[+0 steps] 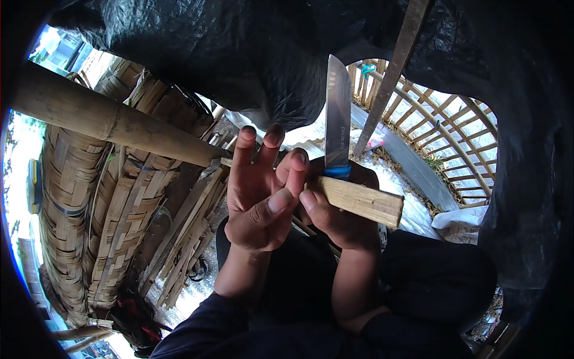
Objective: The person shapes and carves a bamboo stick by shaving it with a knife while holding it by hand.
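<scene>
My right hand (353, 224) is closed around a knife (338, 116) and a bamboo piece (362, 200). The knife's wide blade points up, with a bit of blue handle above my fingers. The bamboo juts out to the right, its squared end facing me, and my thumb lies against it. Close beside, my left hand (260, 200) is raised with the palm toward me. Its thumb presses against a finger while other fingers stand up, bent. Whatever the pinch holds, if anything, is too small to make out. A thin pale tip shows left of that hand; I cannot tell whether it belongs to the bamboo.
A thick bamboo pole (113, 119) crosses at the left, over woven bamboo rolls (66, 221) and loose split strips (185, 245). Black plastic sheeting (209, 54) hangs ahead. A dark slat (391, 78) slants down near the blade. Lattice bamboo (448, 128) stands at the right.
</scene>
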### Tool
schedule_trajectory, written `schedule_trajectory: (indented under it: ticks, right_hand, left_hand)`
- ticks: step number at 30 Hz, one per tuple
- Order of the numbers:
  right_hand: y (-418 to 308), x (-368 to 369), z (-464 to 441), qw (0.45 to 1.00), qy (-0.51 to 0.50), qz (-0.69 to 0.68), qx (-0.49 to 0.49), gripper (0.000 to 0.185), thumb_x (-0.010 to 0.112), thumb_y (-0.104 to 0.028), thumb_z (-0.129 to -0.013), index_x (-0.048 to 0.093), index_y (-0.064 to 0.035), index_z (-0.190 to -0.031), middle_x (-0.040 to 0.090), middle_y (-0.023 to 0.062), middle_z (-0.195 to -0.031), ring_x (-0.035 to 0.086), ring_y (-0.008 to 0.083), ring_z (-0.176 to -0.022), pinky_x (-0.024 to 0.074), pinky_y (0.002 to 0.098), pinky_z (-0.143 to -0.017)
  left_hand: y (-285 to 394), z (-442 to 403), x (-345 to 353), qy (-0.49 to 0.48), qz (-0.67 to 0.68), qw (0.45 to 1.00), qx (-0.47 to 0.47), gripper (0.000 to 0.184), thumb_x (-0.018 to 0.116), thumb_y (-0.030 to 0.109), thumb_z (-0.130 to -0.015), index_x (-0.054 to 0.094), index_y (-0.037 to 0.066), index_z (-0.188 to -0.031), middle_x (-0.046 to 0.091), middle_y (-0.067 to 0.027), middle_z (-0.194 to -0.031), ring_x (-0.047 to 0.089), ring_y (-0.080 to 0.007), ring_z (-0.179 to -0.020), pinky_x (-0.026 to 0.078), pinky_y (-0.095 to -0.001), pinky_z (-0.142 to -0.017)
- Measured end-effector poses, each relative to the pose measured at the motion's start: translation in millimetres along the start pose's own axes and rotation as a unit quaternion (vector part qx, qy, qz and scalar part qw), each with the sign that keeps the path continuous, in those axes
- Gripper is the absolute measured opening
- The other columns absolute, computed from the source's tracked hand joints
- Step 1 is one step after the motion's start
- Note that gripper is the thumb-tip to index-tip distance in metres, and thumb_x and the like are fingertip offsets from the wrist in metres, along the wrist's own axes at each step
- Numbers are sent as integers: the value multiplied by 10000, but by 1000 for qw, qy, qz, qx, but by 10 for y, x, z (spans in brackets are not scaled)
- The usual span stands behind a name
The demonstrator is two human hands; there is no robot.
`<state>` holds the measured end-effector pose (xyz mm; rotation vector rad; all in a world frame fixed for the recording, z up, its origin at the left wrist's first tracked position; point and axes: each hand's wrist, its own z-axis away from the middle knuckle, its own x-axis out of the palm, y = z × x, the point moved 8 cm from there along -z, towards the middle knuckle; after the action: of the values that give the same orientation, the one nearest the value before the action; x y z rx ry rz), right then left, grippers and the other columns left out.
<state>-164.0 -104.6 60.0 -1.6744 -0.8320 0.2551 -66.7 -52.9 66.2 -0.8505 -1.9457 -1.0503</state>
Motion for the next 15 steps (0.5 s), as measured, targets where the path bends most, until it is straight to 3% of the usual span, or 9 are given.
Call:
schedule_trajectory:
  ticks: [1, 4, 8, 15]
  right_hand:
    - [-68, 9, -7, 998, -8, 28, -47, 188, 708, -111, -788, 665, -24, -949, 685, 61, -870, 657, 107, -785, 523, 252, -715]
    - [-110, 31, -9, 991, 2, 116, -71, 187, 707, -111, -792, 668, -28, -954, 690, 53, -882, 661, 110, -794, 526, 255, -724]
    - [-114, -8, 1, 994, 20, 79, -71, 185, 710, -104, -779, 663, -28, -940, 692, 46, -882, 661, 104, -786, 527, 256, -725]
    - [79, -35, 24, 998, 26, 0, 50, 191, 700, -131, -757, 657, -34, -917, 690, 54, -819, 672, 120, -737, 526, 262, -680]
  left_hand:
    - [-2, -2, 5, -4, -2, 1000, -1, 770, 485, -245, -721, 324, 115, -1383, 325, -126, -1304, 483, -299, -1201, 472, -357, -969]
    - [-11, 4, 7, 9, -14, 1000, 6, 757, 493, -239, -729, 326, 111, -1379, 323, -125, -1312, 480, -301, -1216, 468, -366, -980]
    - [-15, 15, -26, 14, -11, 1000, 2, 749, 488, -242, -736, 325, 107, -1378, 324, -128, -1317, 477, -304, -1231, 466, -370, -992]
    - [-14, 9, -64, 30, -4, 1000, -5, 744, 465, -255, -738, 333, 100, -1378, 323, -140, -1325, 474, -317, -1236, 463, -360, -1003]
